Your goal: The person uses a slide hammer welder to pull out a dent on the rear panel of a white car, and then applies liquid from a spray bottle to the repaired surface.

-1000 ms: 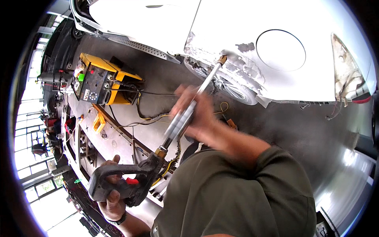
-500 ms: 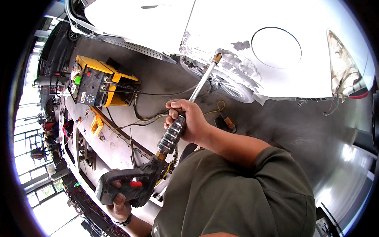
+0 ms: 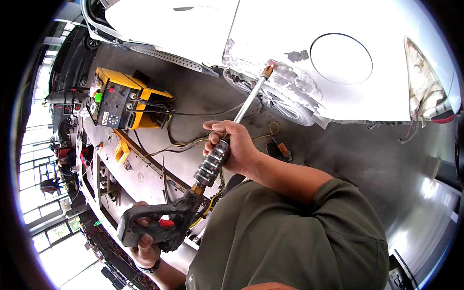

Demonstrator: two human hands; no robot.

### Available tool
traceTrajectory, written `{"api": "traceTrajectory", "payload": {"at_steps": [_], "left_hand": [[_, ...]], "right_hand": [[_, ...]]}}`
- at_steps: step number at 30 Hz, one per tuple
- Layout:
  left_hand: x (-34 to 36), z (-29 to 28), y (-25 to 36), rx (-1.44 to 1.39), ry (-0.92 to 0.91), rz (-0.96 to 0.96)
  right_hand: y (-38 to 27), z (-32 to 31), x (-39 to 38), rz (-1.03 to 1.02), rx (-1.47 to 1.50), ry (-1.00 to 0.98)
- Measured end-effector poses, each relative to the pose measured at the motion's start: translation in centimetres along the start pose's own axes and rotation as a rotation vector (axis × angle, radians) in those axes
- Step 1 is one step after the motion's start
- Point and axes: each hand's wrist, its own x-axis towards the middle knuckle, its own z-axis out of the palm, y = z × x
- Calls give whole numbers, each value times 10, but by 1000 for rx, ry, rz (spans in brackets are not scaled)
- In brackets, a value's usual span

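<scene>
My left hand (image 3: 146,252) is closed round the black pistol-style handle of a slide-hammer dent puller (image 3: 209,162), with a red trigger (image 3: 166,223) beside the fingers. My right hand (image 3: 237,147) wraps the upper end of its ribbed metal sliding weight, where the bright rod begins. The rod runs up and right to a brass-coloured tip (image 3: 267,72), which meets the scraped, bare-metal patch (image 3: 290,77) on the white car's panel (image 3: 270,24) above the wheel. A small red glow shows where the tip touches.
A yellow and black welder-like machine (image 3: 133,99) stands on the floor to the left, with cables trailing toward the tool. Nearer lie a yellow tray (image 3: 122,152) and an orange-and-black block-like object (image 3: 284,151). The car's wheel (image 3: 285,107) sits below the damaged patch.
A red glow has appeared at the tool's tip on the panel. Both hands keep their hold. The whole view has shifted slightly.
</scene>
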Motion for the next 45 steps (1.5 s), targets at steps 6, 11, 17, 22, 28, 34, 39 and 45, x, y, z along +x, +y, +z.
{"api": "traceTrajectory", "payload": {"at_steps": [6,11,17,22,28,34,39,45], "left_hand": [[0,-12,-4,86,-17,88],[5,22,8,108,181,100],[-25,-57,21,265,85,90],[-32,-23,10,176,158,47],[-23,-16,-24,75,151,84],[-21,-23,-24,124,134,80],[-20,-22,-23,102,158,59],[-19,-22,-20,92,121,9]], "right_hand": [[-67,-25,34,-161,3,-55],[-83,-34,49,-337,129,-67],[56,1,-14,84,130,-52],[37,-3,-6,48,18,2],[6,-10,0,-32,-54,-46],[6,-8,1,-11,-31,1],[5,-5,1,-17,-39,0],[4,-7,2,-12,-36,-24]]}}
